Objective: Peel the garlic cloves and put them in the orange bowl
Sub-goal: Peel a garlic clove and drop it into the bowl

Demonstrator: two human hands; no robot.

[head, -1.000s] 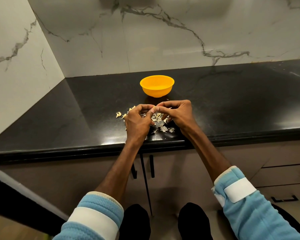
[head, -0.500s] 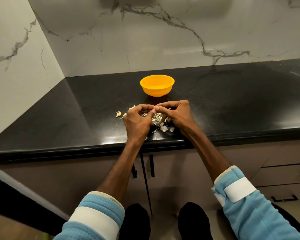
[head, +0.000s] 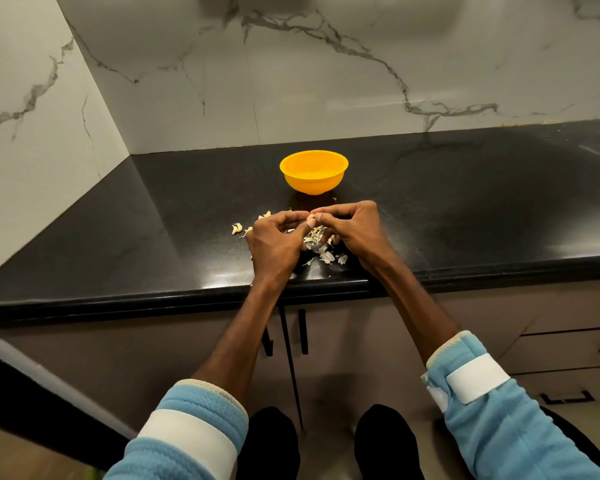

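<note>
Head view, near to far. Nearest the camera, two blue sleeves (head: 194,431) with white bands led up past the cabinet doors (head: 303,330) to the front edge of the black counter (head: 465,209). Just beyond that edge the left hand (head: 274,244) and the right hand (head: 354,230) met fingertip to fingertip. Both grips were closed in a pinch on one small garlic clove (head: 311,215), held just above the counter; most of it was hidden by the fingers, so how much skin remained on it could not be told. Under and between the hands lay a loose heap of peel scraps (head: 321,249), and a few curled pale pieces (head: 236,229) sat just beside the left hand; whether these were skins or whole cloves was too small to tell. Farther back, near the hands but apart from them, the orange bowl (head: 314,183) stood upright in front of the marble wall (head: 326,81). No clove could be made out in the part of its interior that showed.

Judged progress: the quantity of scraps suggested that peeling was well under way, and the step in hand was the stripping of the pinched clove. Its transfer to the bowl remained to be done, as did any unpeeled cloves among the debris.
</note>
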